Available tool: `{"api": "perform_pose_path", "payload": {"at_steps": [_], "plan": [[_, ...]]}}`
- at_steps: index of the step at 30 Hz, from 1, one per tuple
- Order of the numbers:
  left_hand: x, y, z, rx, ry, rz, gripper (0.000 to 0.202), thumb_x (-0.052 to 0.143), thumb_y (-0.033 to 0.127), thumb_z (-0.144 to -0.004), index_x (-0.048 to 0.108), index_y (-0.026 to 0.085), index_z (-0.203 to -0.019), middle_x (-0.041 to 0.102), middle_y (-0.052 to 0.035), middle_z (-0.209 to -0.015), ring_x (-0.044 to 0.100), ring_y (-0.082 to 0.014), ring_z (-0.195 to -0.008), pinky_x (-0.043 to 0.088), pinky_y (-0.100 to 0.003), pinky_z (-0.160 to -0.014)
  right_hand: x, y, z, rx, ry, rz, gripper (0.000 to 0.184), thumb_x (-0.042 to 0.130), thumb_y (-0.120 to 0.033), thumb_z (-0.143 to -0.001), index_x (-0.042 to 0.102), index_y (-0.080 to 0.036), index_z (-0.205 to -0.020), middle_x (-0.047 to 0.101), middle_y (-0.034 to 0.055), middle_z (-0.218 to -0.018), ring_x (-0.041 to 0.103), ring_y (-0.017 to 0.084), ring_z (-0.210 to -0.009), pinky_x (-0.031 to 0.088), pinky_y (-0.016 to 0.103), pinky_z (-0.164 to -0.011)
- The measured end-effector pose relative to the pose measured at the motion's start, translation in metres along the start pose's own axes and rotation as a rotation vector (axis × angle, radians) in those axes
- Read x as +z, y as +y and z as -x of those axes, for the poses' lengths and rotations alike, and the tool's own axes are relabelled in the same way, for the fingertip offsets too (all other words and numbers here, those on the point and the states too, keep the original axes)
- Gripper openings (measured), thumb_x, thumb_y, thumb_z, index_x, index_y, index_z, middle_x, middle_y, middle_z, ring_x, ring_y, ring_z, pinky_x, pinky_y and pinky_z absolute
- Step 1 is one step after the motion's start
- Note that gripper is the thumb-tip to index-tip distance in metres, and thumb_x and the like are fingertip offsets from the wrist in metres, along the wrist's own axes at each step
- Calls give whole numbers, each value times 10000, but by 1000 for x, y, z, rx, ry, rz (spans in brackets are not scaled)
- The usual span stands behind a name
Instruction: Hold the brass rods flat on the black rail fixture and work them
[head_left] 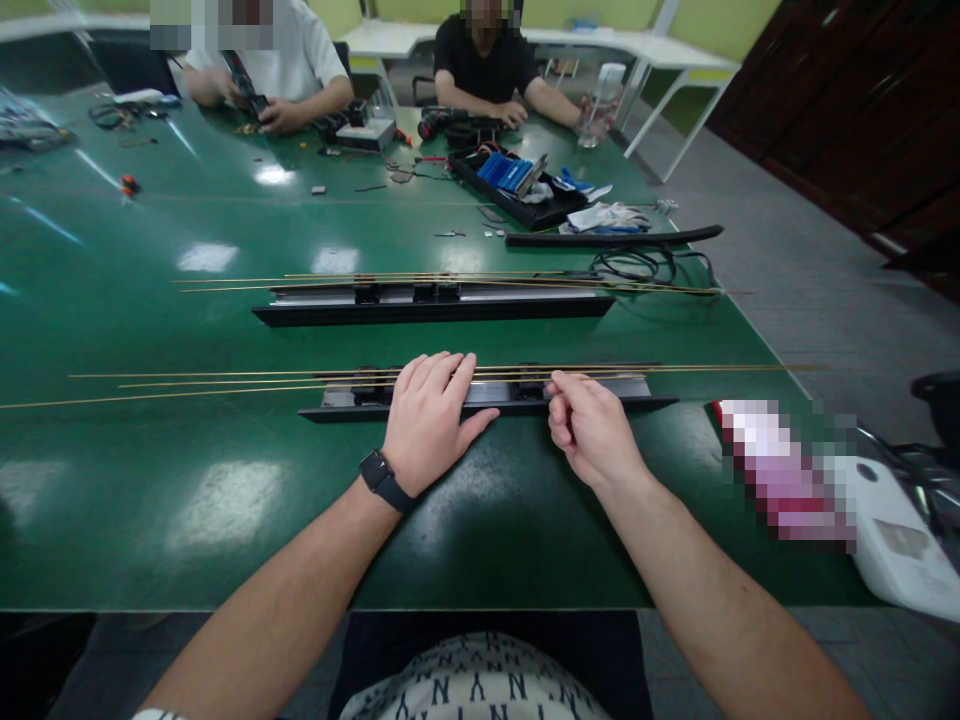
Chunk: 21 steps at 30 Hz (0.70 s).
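Golden rods (501,375) beneath the spread left hand (429,412), within pinch of the right hand (591,425)

The broad green tabletop (172,440) is smooth and glossy, while the nearer long black-and-silver rail (491,392) shows matt dark edging beside a satiny grey metal channel, and the thin straight golden rods (225,375) have a faint metallic sheen. White cloth gloves (611,217) look soft and matt, the dark red-brown wooden cabinet (847,110) polished, and the blue ribbed block (506,173) is probably metal, though too far off to be sure.
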<state>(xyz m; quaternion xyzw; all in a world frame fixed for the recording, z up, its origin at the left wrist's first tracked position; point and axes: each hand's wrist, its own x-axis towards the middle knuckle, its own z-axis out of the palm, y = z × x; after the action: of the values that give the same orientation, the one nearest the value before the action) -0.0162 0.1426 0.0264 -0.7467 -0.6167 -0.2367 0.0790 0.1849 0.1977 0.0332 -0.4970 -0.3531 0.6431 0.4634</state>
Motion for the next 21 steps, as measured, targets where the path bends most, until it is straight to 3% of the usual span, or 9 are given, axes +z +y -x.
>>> {"api": "perform_pose_path", "payload": {"at_steps": [21], "plan": [[-1,0,0,-10,6,26,596,633,502,-943,551,164,-1427,644,-151,-1374,562,-321,-1320,348,-509,-1191,-1,0,0,3,7,-6,317,753,-446,-854,585,-188,-781,515,-59,-432,364,63,-280,208,158,-269]]}}
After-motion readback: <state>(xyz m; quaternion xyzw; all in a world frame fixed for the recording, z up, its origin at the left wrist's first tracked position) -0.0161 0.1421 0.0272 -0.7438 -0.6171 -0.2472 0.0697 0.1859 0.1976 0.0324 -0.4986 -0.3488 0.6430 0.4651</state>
